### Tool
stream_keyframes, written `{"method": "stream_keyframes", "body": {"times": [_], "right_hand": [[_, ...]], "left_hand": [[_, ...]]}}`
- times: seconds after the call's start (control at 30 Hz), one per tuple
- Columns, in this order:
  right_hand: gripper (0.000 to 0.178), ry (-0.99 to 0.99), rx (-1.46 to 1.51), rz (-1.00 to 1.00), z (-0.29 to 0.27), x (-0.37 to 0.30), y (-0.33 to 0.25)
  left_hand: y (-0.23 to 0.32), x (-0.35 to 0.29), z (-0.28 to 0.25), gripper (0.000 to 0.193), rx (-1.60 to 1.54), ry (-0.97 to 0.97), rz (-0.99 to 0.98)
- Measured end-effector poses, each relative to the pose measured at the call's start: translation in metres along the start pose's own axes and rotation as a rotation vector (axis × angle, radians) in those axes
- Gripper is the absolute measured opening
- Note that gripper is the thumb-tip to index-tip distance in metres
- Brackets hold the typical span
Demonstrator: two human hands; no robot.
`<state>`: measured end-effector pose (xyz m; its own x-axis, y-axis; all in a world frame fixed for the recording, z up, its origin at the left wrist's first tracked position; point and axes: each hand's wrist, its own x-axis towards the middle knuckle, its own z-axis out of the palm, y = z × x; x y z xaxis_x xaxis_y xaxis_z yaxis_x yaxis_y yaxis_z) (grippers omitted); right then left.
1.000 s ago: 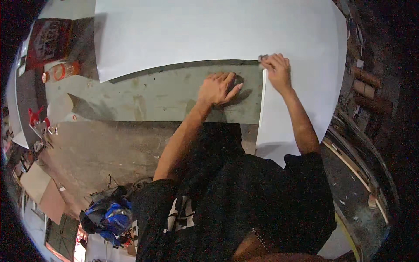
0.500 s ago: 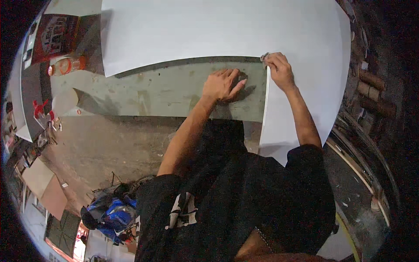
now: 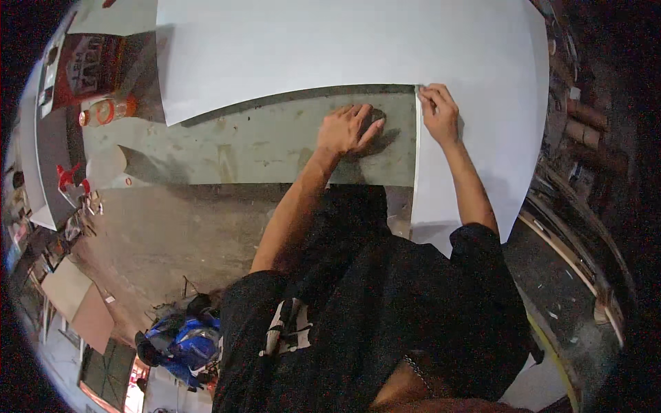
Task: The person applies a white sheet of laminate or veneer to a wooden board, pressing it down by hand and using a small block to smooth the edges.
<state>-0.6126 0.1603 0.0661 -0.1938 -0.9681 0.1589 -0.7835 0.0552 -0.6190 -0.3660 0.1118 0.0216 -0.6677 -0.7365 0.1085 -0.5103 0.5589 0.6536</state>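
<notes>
A large white sheet (image 3: 330, 48) with a cut-out inner corner lies across the grey-green tabletop (image 3: 275, 144). At that corner, the fingers of my right hand (image 3: 441, 113) are pinched together over the edge. Between the fingertips sits a small greyish thing, too little and too covered to name. My left hand (image 3: 341, 129) rests palm down on the bare tabletop, left of the sheet's cut side, fingers spread and holding nothing.
A clear bottle with an orange band (image 3: 108, 111) lies on the left of the tabletop beside a dark red box (image 3: 86, 65). A curled pale piece (image 3: 107, 162) is nearer. Blue-and-black gear (image 3: 186, 341) is low left; long strips (image 3: 558, 248) lie right.
The view has shifted slightly. My right hand stays at the sheet's corner, its fingers turned a little and covering more of the small grey thing. My left hand keeps its place.
</notes>
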Motion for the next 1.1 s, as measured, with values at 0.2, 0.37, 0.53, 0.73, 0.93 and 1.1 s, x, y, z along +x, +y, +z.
{"method": "stream_keyframes", "body": {"times": [0.2,0.37,0.53,0.73,0.93,1.1], "right_hand": [[0.006,0.100,-0.075,0.004,0.008,-0.009,-0.013],[0.005,0.086,-0.099,0.006,0.011,-0.024,-0.015],[0.007,0.075,-0.155,0.011,0.011,-0.009,-0.012],[0.007,0.033,-0.212,0.015,0.014,-0.037,-0.015],[0.027,0.073,-0.212,0.090,0.037,-0.015,-0.003],[0.010,0.175,-0.158,-0.085,0.027,-0.057,-0.016]], "left_hand": [[0.006,0.001,-0.004,0.049,-0.021,-0.077,-0.042],[0.002,-0.001,-0.004,0.044,-0.015,-0.048,-0.018],[0.005,0.002,-0.008,0.051,-0.018,-0.116,-0.032],[-0.001,-0.007,-0.001,0.053,-0.037,-0.065,-0.074],[-0.005,-0.006,-0.007,0.052,-0.120,-0.160,-0.072],[0.013,-0.012,-0.022,0.064,-0.147,-0.184,-0.094]]}}
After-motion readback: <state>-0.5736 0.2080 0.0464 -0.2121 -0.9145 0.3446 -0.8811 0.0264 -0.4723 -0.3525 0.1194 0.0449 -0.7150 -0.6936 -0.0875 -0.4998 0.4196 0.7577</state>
